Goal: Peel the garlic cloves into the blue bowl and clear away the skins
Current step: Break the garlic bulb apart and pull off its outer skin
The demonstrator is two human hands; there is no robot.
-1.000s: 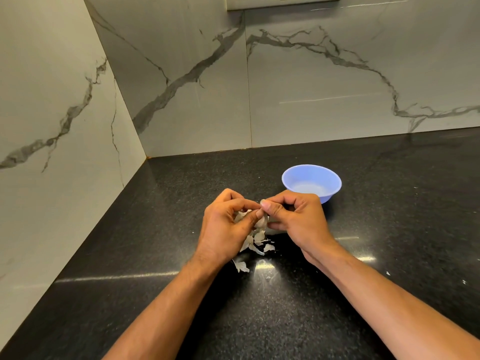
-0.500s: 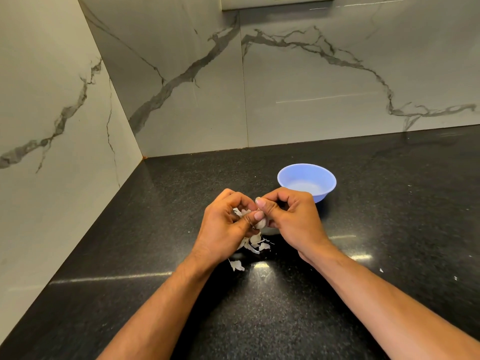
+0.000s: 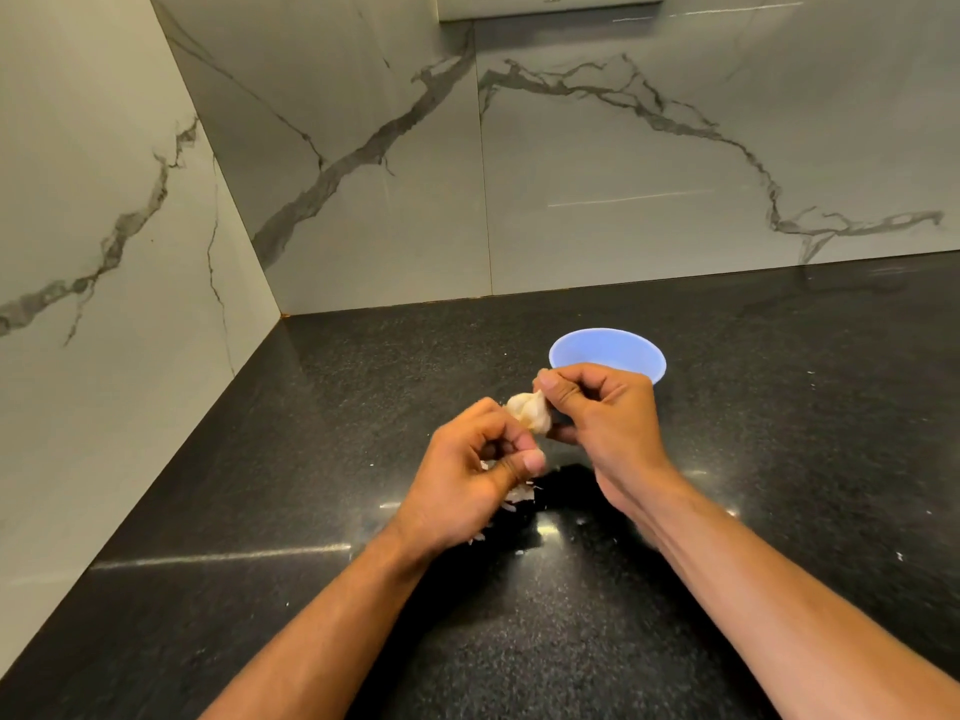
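Observation:
My right hand pinches a pale garlic piece by its upper end, just in front of the blue bowl. The bowl stands on the black counter and its near side is hidden by that hand. My left hand is lower and to the left, with fingers and thumb curled together; I cannot tell whether a bit of skin sits between them. Loose garlic skins lie on the counter under the left hand, partly covered by it.
The black speckled counter runs into a corner of grey marble walls at the back and left. A few tiny white flakes lie scattered on the right of the counter.
My hands have drawn apart. The right hand lifted the garlic up toward the bowl, and the left hand dropped down and away from it.

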